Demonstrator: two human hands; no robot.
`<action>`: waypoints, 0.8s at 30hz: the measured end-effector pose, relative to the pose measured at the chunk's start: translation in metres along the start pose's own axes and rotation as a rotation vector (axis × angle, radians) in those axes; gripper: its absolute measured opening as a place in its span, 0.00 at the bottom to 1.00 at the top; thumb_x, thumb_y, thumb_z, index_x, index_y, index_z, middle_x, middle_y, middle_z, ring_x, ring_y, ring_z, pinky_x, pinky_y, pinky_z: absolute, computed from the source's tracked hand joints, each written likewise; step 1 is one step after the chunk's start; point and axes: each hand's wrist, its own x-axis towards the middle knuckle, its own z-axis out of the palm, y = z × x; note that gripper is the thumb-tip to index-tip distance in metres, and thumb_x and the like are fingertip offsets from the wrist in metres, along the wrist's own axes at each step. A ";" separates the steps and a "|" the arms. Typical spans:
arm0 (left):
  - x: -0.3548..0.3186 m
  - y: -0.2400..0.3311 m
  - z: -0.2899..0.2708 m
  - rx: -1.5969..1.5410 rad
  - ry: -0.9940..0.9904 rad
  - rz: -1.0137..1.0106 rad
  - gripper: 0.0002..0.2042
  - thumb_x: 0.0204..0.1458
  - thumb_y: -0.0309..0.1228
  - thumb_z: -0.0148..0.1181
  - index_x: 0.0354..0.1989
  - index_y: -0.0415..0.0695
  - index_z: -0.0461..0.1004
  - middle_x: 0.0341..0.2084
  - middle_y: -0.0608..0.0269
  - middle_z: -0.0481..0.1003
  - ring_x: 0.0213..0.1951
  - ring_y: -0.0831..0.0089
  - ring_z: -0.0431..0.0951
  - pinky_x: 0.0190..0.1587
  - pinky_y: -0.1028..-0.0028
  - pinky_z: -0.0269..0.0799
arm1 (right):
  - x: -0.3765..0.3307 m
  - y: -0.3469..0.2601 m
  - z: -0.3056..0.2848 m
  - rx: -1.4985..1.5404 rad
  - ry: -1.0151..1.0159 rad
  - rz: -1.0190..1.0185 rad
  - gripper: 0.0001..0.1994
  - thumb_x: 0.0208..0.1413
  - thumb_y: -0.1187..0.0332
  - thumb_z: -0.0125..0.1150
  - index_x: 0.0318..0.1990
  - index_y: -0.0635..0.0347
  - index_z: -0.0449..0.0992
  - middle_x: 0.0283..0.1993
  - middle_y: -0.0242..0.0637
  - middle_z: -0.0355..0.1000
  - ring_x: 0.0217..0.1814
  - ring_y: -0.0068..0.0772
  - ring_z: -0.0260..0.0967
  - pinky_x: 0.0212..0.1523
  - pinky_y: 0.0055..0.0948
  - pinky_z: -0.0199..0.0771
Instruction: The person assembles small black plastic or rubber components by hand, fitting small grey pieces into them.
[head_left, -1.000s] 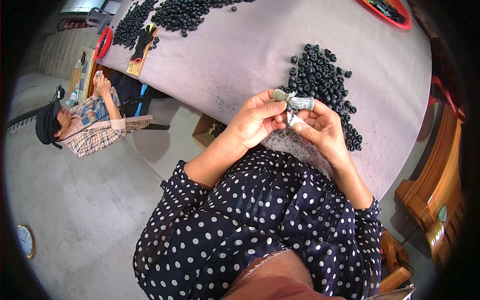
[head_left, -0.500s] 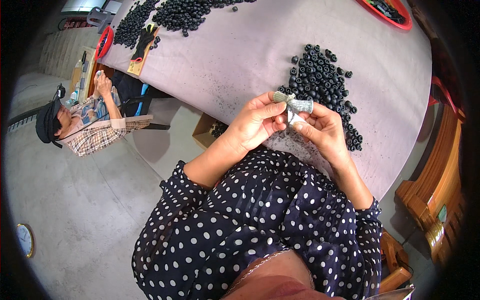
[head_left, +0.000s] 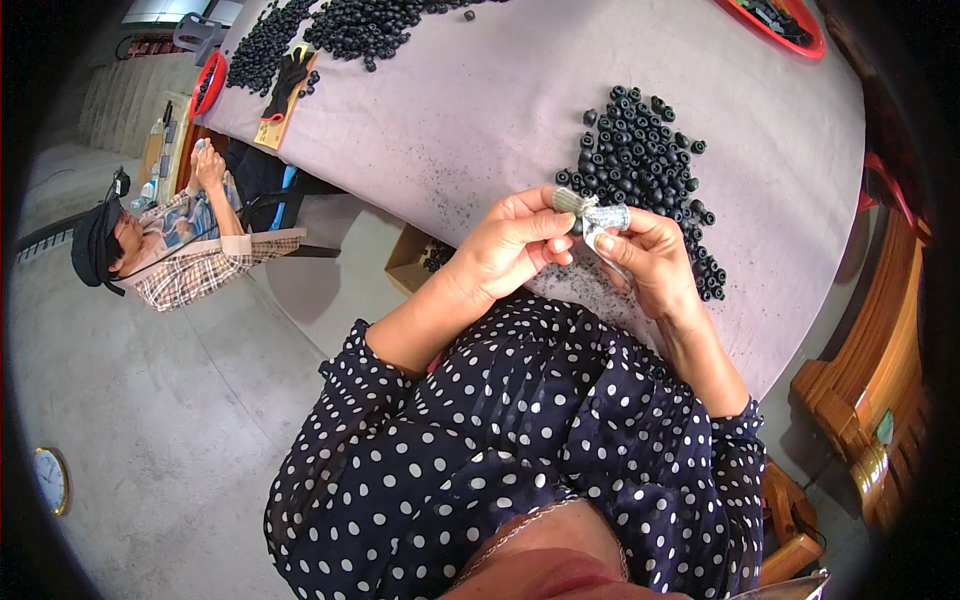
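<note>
My left hand (head_left: 515, 240) and my right hand (head_left: 648, 255) meet in front of me over the table's near edge, fingertips almost touching. Grey ribbed fabric covers both index fingertips. Between my left thumb and fingers is a small round black piece (head_left: 577, 227), mostly hidden. My right thumb and index finger pinch a thin pale grey piece (head_left: 601, 243) beside it; its exact kind cannot be made out. Just beyond my right hand lies a pile of black rounded pieces with holes (head_left: 640, 150).
Dark crumbs dot the pale tablecloth (head_left: 450, 120). More black pieces (head_left: 365, 30) and a black glove (head_left: 290, 82) lie far left. Red trays (head_left: 208, 85) stand at the rims. A cardboard box (head_left: 405, 262) is below the edge. Another person (head_left: 190, 240) sits left; a wooden chair (head_left: 870, 370) stands right.
My right hand has turned slightly, and the pale grey piece now sits lower and more upright. The small black piece shows between the fingers. My left hand has barely moved.
</note>
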 end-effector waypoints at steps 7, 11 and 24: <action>0.004 0.000 0.001 -0.078 0.042 -0.027 0.06 0.50 0.25 0.55 0.37 0.42 0.72 0.27 0.65 0.72 0.25 0.81 0.70 0.30 0.81 0.70 | -0.001 -0.004 0.005 -0.024 -0.027 -0.052 0.15 0.47 0.76 0.62 0.44 0.66 0.71 0.27 0.26 0.68 0.20 0.10 0.58 0.18 0.11 0.56; 0.004 -0.001 -0.002 -0.086 0.040 -0.036 0.06 0.50 0.26 0.55 0.37 0.43 0.71 0.27 0.66 0.72 0.25 0.82 0.70 0.30 0.81 0.70 | -0.003 -0.005 0.009 -0.048 -0.045 -0.055 0.18 0.47 0.76 0.61 0.47 0.67 0.69 0.29 0.26 0.68 0.22 0.10 0.60 0.19 0.10 0.58; 0.003 -0.003 -0.006 -0.104 -0.005 -0.043 0.06 0.50 0.27 0.56 0.37 0.45 0.72 0.28 0.68 0.72 0.24 0.83 0.69 0.29 0.81 0.68 | -0.002 -0.003 0.006 -0.052 -0.071 -0.032 0.17 0.47 0.76 0.61 0.47 0.67 0.69 0.31 0.27 0.69 0.24 0.09 0.60 0.19 0.10 0.58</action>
